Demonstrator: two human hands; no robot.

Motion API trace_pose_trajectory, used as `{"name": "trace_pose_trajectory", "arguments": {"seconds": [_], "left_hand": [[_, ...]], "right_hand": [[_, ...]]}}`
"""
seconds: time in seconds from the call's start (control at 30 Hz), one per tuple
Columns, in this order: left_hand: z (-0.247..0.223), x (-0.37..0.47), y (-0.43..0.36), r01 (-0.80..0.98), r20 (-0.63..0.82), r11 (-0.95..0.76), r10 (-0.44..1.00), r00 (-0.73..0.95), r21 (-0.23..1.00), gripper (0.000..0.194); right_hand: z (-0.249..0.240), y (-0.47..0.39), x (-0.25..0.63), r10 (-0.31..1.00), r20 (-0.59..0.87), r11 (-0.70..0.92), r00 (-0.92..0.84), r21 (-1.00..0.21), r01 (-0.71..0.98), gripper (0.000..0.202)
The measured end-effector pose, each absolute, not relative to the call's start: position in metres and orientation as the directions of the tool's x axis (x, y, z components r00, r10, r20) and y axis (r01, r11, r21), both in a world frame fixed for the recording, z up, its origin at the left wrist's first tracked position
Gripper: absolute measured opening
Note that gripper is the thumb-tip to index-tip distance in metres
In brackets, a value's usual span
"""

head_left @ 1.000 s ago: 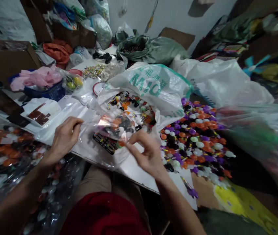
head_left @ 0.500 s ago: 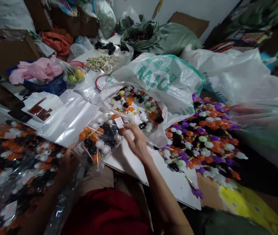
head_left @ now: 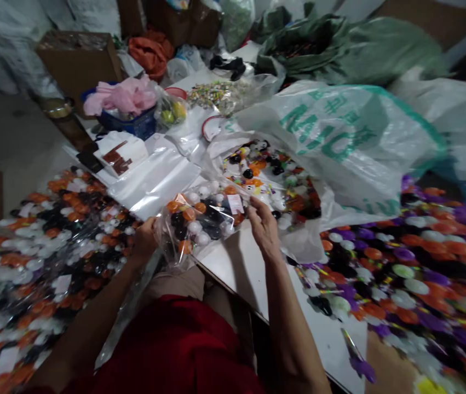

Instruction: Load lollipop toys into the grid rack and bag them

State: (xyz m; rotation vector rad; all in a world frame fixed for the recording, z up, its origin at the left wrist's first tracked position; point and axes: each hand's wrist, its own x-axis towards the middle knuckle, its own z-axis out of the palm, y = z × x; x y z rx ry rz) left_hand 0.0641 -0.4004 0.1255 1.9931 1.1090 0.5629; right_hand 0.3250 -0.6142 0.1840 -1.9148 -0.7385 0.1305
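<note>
A clear plastic bag [head_left: 203, 221] filled with orange, white and black pieces lies at the table's near edge, a small pale label [head_left: 235, 204] at its right end. My left hand [head_left: 146, 236] grips the bag's left edge with closed fingers. At the other end, my right hand [head_left: 263, 223] has its fingers apart beside the label, touching or nearly touching the bag. Just behind, a large white bag with green print [head_left: 331, 128] lies open, showing more coloured pieces [head_left: 257, 169].
Filled clear bags [head_left: 80, 230] are heaped at the left. Loose purple, orange and white pieces [head_left: 405, 268] spread across the right. Flat clear bags [head_left: 154, 180], a blue basket with pink cloth [head_left: 134, 125] and a brown-capped bottle [head_left: 66, 123] stand or lie back left.
The camera view has turned left, so everything appears further right. Both hands remain at the filled bag, which looks nearly unchanged.
</note>
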Motion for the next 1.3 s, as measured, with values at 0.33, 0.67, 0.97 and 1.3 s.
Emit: {"name": "trace_pose_trajectory", "arguments": {"seconds": [0.33,0.67,0.97,1.3], "left_hand": [[0.134,-0.02,-0.408,0.453,-0.15,-0.023,0.927,0.344,0.891,0.037],[0.128,-0.025,-0.493,0.199,-0.1,-0.584,0.198,0.975,0.787,0.031],[0.153,0.0,-0.469,0.036,-0.419,0.598,0.516,0.747,0.8,0.065],[0.213,0.032,-0.476,-0.188,-0.404,0.691,0.596,0.694,0.698,0.044]], "right_hand": [[0.174,-0.665,0.265,0.433,0.244,-0.33,0.868,-0.853,0.404,0.04],[0.194,-0.629,0.118,0.975,0.22,0.134,-0.016,-0.534,0.835,0.036],[0.195,-0.657,0.142,0.998,0.046,0.0,0.042,-0.67,0.743,0.026],[0.121,-0.675,0.137,0.995,-0.045,0.036,-0.088,-0.667,0.744,0.048]]}}
